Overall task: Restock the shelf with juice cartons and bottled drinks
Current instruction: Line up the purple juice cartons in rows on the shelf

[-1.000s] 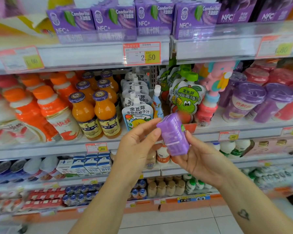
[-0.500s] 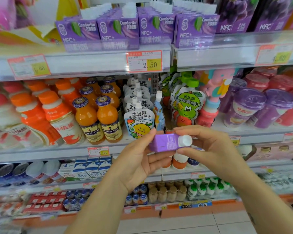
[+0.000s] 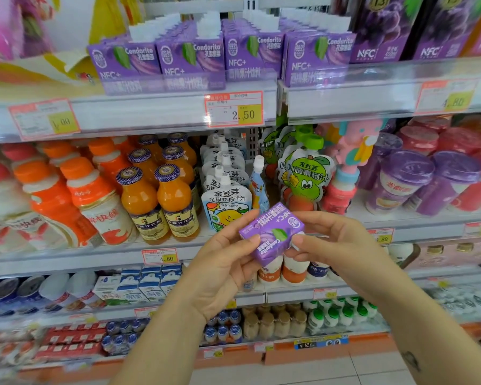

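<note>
Carton point(image 3: 272, 236) now label-up (fingertip grip, both hands point(image 3: 222, 265) point(image 3: 339, 245))

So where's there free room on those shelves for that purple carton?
Little. The purple carton rows on the top shelf look full to the rail. On the middle shelf a narrow gap runs behind the small blue bottle, between white pouches and green pouches; some bare shelf shows right of the pink bottle.

I see some open room above the four rows of purple rectangular juice cartons point(image 3: 189, 59). A clear plastic shelf rail point(image 3: 161, 85) bars their front, tall dark purple boxes point(image 3: 381, 31) crowd their right, and yellow packaging point(image 3: 59, 65) lies to their left.
</note>
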